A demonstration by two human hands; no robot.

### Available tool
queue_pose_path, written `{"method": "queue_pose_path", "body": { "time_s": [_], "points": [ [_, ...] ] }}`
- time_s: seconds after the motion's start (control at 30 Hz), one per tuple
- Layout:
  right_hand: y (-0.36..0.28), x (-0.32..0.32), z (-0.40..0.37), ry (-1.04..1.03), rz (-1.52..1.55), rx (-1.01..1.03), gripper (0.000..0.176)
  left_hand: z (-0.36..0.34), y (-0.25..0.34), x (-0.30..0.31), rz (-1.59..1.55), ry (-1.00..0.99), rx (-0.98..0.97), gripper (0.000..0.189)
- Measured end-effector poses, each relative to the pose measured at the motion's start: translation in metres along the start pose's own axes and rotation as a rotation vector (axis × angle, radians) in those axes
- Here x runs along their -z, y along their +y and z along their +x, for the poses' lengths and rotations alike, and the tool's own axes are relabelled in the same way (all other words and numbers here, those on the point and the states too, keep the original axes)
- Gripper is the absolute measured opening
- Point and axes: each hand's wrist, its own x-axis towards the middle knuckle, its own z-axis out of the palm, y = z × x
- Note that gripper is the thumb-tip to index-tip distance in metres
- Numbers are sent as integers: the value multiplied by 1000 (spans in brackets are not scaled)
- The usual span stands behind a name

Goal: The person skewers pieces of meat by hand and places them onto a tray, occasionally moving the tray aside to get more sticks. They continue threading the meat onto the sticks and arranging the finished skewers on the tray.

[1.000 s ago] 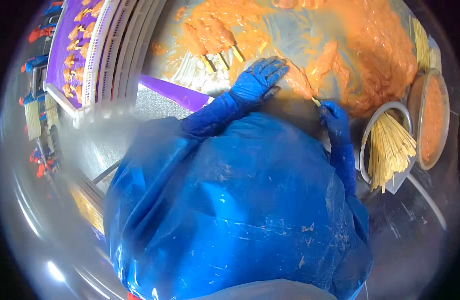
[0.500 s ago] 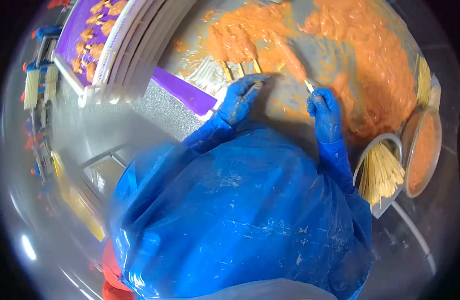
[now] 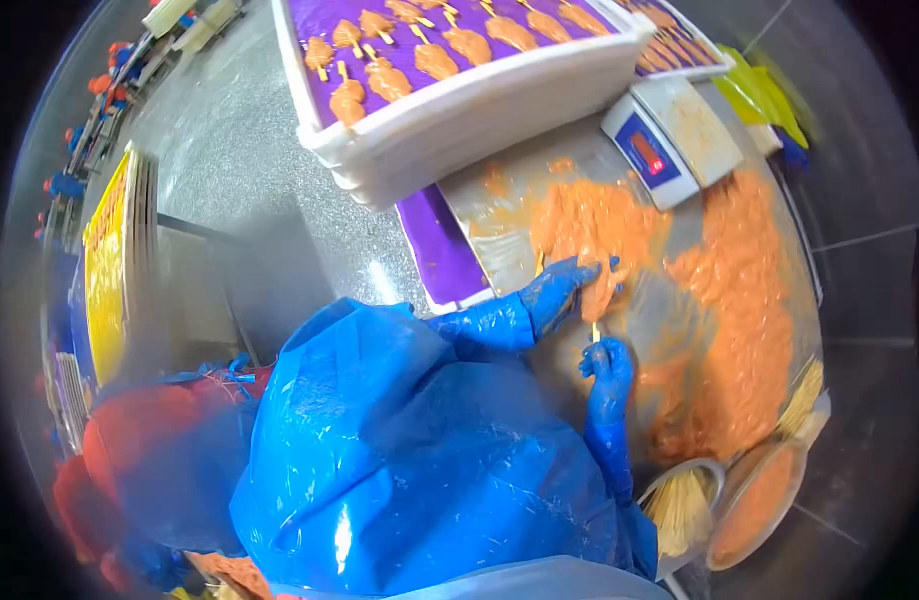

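Note:
A skewer of orange marinated meat (image 3: 599, 298) is between my hands, over the metal table. My right hand (image 3: 610, 372), in a blue glove, is closed around the pale stick (image 3: 596, 329) at its lower end. My left hand (image 3: 558, 295), gloved too, wraps the meat from the left, with fingertips showing on its far side. Just beyond my hands lies a heap of orange meat (image 3: 590, 222). Another stick end (image 3: 540, 264) shows beside my left hand; the rest of it is hidden.
White stacked trays (image 3: 480, 115) with purple lining hold several meat skewers at the back. A scale (image 3: 670, 150) stands right of them. More meat (image 3: 745, 340) covers the table's right side. Near right are a container of sticks (image 3: 680, 515) and an orange-filled bowl (image 3: 758, 505). A person (image 3: 170, 460) is at left.
The view has swung, bringing the scale and more trays into sight. My left hand has moved from beside the other skewers onto the meat of the one in my right hand.

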Motion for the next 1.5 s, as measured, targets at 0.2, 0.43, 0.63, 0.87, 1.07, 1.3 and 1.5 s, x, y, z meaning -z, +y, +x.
{"method": "queue_pose_path", "body": {
  "time_s": [0.2, 0.43, 0.63, 0.87, 1.07, 1.3, 1.5],
  "points": [
    [-64, -51, 21, -180, -1, -90, 15, -40, 88, -27, -138, -181, -79, 61],
    [-178, -164, 114, -478, -19, 7, 13, -91, 211, 12, 222, -186, -201, 62],
    [-240, -312, 225, -541, -17, 59, 17, -146, 314, 64, 407, -284, -282, 84],
    [-247, -475, 323, -637, -8, -20, 22, -185, 422, 118, 430, -159, -562, 54],
    [-230, -618, 394, -664, -46, -24, 22, -189, 449, 201, 312, 8, -694, 56],
    [-219, -742, 444, -662, -3, -184, 27, -221, 438, 263, 172, 199, -732, 55],
    [-239, -651, 444, -685, -126, -13, 36, -216, 450, 244, 32, 481, -715, 29]
  ]
}}
